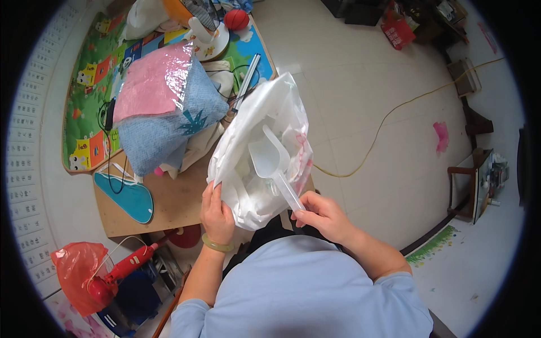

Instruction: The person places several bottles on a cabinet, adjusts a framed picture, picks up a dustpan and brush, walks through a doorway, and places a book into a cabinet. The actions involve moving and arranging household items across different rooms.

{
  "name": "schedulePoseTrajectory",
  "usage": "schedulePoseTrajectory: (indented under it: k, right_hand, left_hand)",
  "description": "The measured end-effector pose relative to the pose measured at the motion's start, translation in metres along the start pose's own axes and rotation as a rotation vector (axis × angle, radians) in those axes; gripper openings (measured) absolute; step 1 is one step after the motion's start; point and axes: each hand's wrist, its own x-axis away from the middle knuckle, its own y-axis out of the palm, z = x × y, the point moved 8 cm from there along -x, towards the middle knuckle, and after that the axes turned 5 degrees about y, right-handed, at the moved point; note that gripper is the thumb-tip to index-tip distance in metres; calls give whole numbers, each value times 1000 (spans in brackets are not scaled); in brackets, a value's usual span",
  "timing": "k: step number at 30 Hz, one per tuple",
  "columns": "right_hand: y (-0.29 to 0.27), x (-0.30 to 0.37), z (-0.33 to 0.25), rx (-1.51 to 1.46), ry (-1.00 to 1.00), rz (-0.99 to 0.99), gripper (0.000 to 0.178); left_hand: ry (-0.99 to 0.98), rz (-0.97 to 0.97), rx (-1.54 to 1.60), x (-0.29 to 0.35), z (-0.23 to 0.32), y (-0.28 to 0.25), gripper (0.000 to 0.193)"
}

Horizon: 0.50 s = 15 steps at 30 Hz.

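This is a room in a home. A bright children's play mat [93, 84] with cartoon squares covers part of the pale tiled floor [366, 84], and a red ball [236, 19] lies at its far edge. A low wooden surface [169, 203] carries folded cloth in a clear bag [163, 101] (pink on top, blue beneath). A yellow cord [394, 112] trails across the tiles, and a red plastic bag [76, 273] sits by household clutter.

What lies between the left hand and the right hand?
In the head view, the white plastic bag fills the gap between left hand and right hand, which holds the clear scoop.
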Motion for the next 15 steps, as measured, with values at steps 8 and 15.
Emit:
schedulePoseTrajectory:
  k: [8, 15]
  right_hand:
    - [-6, -41, 14, 224, 90, 68, 28]
    - [3, -95, 12, 618, 242, 94, 34]
  left_hand:
    - [113, -58, -52, -8, 19, 13, 49]
    - [185, -115, -21, -16, 22, 29, 45]
